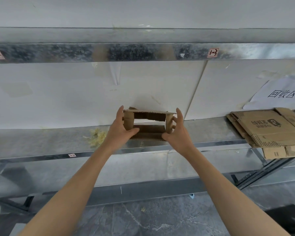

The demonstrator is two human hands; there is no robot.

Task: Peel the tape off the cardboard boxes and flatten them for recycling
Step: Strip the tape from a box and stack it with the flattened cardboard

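— Metal shelving all round, is it?
— Yes. One steel shelf (58, 143) runs along a white board (58, 99). Another tier above carries small labels (213, 52), and a gray stone floor (143, 218) lies below.
— Where is the box (149, 132)?
— Mid-frame, over the middle of the shelf, between both hands. Both its ends are open, so the board shows through it. Whether its bottom touches the shelf, I cannot tell.
— And each grip?
— The left hand (121, 130) has a closed grip on the box's left wall, with the thumb curled across the lower front, the fingers behind and the forefinger pointing up. The right hand (177, 132) grips the right wall likewise, thumb at the lower corner and fingers wrapped round the side.
— Anything else?
— Flattened cardboard (269, 128) lies stacked at the shelf's right end, overhanging the front edge. Just behind it, a paper sign (279, 94) hangs on the board. Pale scraps (96, 137) lie heaped on the shelf, near the left hand.
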